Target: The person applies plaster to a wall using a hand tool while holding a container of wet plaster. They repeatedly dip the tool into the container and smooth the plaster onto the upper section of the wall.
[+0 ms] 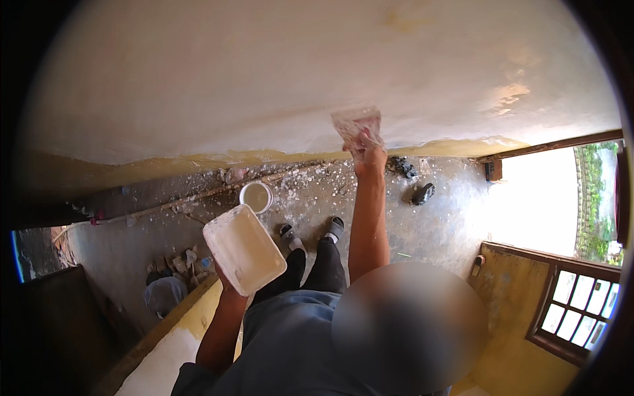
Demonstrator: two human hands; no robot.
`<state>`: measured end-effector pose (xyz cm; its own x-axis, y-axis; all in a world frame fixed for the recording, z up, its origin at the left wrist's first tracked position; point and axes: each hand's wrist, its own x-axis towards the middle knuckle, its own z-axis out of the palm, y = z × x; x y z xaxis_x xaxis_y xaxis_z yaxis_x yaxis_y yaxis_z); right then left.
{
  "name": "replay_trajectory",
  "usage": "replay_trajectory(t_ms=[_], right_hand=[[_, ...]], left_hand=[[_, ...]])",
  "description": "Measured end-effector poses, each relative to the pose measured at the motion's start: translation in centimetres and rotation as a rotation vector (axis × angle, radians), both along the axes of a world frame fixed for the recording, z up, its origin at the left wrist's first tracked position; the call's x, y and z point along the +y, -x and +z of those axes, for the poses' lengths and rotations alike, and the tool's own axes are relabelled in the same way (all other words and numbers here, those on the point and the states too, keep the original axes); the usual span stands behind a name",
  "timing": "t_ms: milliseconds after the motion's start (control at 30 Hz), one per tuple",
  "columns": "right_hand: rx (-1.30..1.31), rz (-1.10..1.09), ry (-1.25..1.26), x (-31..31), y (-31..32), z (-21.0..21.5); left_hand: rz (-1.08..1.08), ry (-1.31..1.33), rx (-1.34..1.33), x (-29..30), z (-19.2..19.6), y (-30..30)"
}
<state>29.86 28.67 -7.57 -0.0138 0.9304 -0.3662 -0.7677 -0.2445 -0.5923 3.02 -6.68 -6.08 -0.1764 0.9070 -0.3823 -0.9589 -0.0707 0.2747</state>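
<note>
My left hand (232,285) grips a rectangular off-white tub (247,254) by its near left edge. Pale paste coats the inside of the tub, and most of my left fingers are hidden beneath it. In front of me my right hand (368,153) is wrapped round a flat, paste-smeared putty scraper (353,121). The scraper's wide edge lies against the lower part of the wall (264,86), which carries a smooth, pale coat. A band of yellowish surface shows along the wall's foot.
A round white bucket (256,197) stands on the paste-spattered floor ahead of my feet. A long pole (191,198) lies near the wall. Dark crumpled bags (422,193) sit to the right. A low yellow wall (198,307) is at left, a doorway at right.
</note>
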Motion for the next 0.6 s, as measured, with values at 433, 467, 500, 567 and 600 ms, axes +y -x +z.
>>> replay_trajectory(t_ms=[433,467,500,567,600], right_hand=[[-0.329,-0.467,0.139,4.5,-1.0,4.7],[-0.363,-0.502,0.079,4.2,-0.5,5.7],[-0.371,-0.467,0.050,3.6,0.1,7.0],[-0.402,-0.455,0.002,2.5,1.3,9.1],[-0.434,-0.443,-0.044,1.9,1.8,10.1]], left_hand=[[-0.129,-0.082,-0.038,-0.5,-1.2,1.4],[-0.103,-0.050,-0.164,-0.3,-1.1,1.4],[-0.073,-0.015,-0.289,-0.3,-1.1,1.5],[-0.075,-0.029,-0.243,-0.4,-1.0,1.3],[-0.078,-0.042,-0.199,-0.4,-0.9,1.2]])
